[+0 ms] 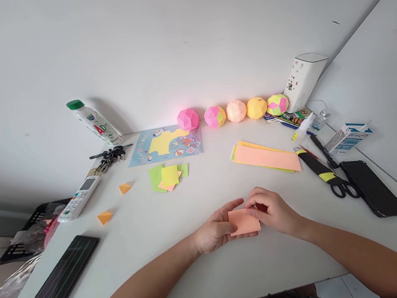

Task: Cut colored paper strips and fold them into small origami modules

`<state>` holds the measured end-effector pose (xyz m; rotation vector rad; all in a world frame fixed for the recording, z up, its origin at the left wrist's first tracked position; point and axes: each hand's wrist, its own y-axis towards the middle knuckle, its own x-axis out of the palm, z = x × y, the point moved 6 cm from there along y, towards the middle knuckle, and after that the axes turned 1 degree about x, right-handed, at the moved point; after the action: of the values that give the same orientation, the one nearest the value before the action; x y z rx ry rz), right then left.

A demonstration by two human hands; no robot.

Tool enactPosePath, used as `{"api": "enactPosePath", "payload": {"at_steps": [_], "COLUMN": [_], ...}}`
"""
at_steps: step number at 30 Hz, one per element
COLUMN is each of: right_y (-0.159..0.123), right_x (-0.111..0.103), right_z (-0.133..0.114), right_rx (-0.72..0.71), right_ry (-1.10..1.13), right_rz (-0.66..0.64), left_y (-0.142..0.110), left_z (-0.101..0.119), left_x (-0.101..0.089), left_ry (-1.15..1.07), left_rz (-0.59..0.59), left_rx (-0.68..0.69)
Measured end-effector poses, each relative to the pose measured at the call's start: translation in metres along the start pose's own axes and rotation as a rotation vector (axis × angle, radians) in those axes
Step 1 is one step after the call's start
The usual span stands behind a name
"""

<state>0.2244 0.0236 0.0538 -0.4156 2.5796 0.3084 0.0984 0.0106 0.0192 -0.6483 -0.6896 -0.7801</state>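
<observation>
A square of peach paper [245, 222] is held low over the near middle of the white table. My left hand [216, 228] grips it from the left, with the thumb on top and fingers beneath. At the paper's upper right corner, my right hand [273, 210] pinches the edge between thumb and fingers. Beyond my hands to the left lies a pile of green, yellow and peach paper squares [170, 176]. Long paper strips, peach on top [267, 156], are stacked to the right. Two small folded orange paper pieces [125, 188] rest farther left.
Several folded paper balls [236, 111] line the wall. A bottle [95, 122], keys [112, 155], remote [79, 198] and dark phone [55, 290] are left. Scissors [323, 172], a glue bottle [302, 129], a small carton [348, 137] and a black phone [374, 187] are right.
</observation>
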Motion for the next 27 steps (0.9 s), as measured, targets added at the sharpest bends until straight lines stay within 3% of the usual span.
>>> {"api": "enactPosePath", "payload": {"at_steps": [27], "right_y": [-0.0008], "right_x": [-0.0007], "right_z": [0.0017], "right_rx": [0.117], "right_ry": [0.079], "right_rz": [-0.045], "left_y": [0.0000], "left_z": [0.0006], "left_x": [0.0005], "left_ry": [0.079], "left_rz": [0.019], "left_rx": [-0.020]}}
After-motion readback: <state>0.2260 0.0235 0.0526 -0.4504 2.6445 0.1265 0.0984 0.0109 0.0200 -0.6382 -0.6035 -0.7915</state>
